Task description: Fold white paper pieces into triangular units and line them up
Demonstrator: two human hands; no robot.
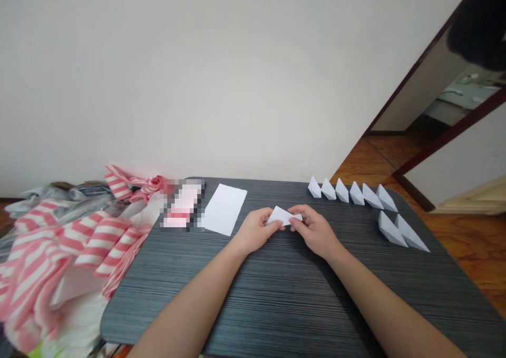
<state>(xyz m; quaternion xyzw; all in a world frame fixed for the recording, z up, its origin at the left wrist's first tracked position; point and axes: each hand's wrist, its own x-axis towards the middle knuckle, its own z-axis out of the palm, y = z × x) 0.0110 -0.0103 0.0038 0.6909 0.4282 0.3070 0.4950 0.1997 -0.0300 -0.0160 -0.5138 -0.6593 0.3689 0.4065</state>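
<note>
Pinching a folded white paper triangle [282,216] between our left hand [255,230] and right hand [314,232], we are holding it over the dark wood-grain table [276,300]. Our fingers on both sides are grasping its ends, closed on the paper and not clenched into fists. A flat white paper sheet [223,209] is lying on the table, beyond and to the left of our left hand. Beside it, a pixelated object [184,205] is sitting too obscured to identify. Six folded paper wedges [350,193] are standing in a row along the far edge, to the right, and two larger folded wedges [403,232] are resting just beyond our right hand. Pink-and-white striped material [79,247] is heaping up beside the table's left edge, while a wooden floor [466,242] is showing to the right.
</note>
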